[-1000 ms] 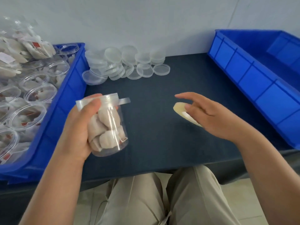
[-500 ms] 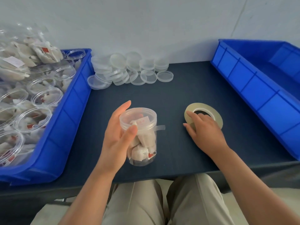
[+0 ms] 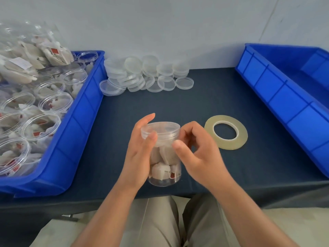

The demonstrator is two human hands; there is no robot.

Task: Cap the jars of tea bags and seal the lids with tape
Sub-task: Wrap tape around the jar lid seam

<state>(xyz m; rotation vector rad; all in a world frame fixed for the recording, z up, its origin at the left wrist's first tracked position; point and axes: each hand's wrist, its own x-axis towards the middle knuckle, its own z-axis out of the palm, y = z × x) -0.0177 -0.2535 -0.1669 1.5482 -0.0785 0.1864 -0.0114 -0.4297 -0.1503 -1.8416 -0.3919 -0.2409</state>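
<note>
Centrally, close to the front edge of a dark navy table [image 3: 213, 97], a clear round plastic jar [image 3: 164, 166] held upright between both hands, filled with pale tea bags, a few with small red tags. Unclear whether resting on the table or lifted just off it. On top, a clear plastic lid [image 3: 160, 130], already seated on the jar's mouth.

Left hand [image 3: 140, 154] wrapped round the jar's left side, thumb pressed against the front of the lid's rim, fingers [image 3: 147, 118] reaching up behind it. Right hand [image 3: 197, 154] against the jar's right side, fingers curled in tight beside the lid, thumb tip touching the jar just under the rim. Contact with any tape strip not discernible.

Just right of the right hand, lying flat on the table and untouched, a flat yellowish roll of clear tape [image 3: 226, 145].

Along the table's left side, a blue plastic bin [image 3: 71, 139] crowded with open clear jars of tea bags [image 3: 41, 122]. At the back against a pale wall [image 3: 160, 24], a loose heap of clear round lids [image 3: 142, 73]. Along the right side, a second blue plastic bin [image 3: 284, 97]. Below the table edge, beige trousers [image 3: 160, 220].
</note>
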